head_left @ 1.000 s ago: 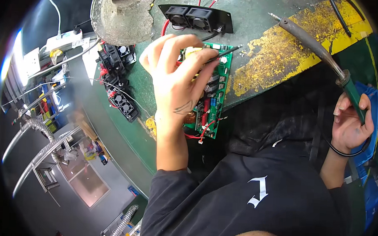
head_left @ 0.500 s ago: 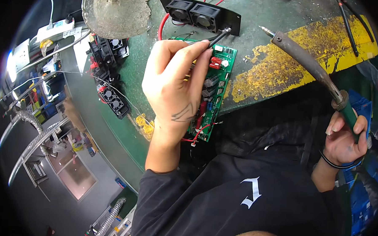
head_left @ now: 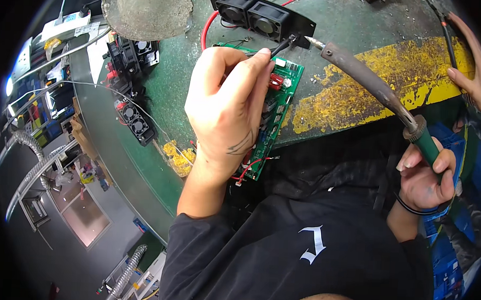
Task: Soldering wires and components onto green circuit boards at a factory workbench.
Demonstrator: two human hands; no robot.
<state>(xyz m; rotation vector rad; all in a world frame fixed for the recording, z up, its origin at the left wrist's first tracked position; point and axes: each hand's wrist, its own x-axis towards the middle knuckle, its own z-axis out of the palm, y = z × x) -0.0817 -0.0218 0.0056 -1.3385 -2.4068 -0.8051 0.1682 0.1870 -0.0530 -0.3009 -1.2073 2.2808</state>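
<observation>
My left hand [head_left: 223,103] pinches a black wire [head_left: 280,46] above the green circuit board [head_left: 286,105], covering much of the board. The wire's end meets the right end of a black panel [head_left: 306,27] carrying two fans. In my right hand [head_left: 428,177] is the green handle of a soldering iron [head_left: 369,80]. Its shaft slants up and left, with the tip close beside the panel's right end. Whether tip and panel touch, I cannot tell. A red wire with a small white connector lies across the board's near end.
Another person's hand [head_left: 477,85] is at the far right, beside a black cable [head_left: 448,44] on the yellow-painted bench edge [head_left: 361,85]. A rough grey round object [head_left: 144,12] stands at the back left. More fan units [head_left: 137,121] lie on the left side.
My right hand has brought the soldering iron left, its tip now near the panel's end. My left hand keeps hold of the wire. Another person's hand has come in at the right.
</observation>
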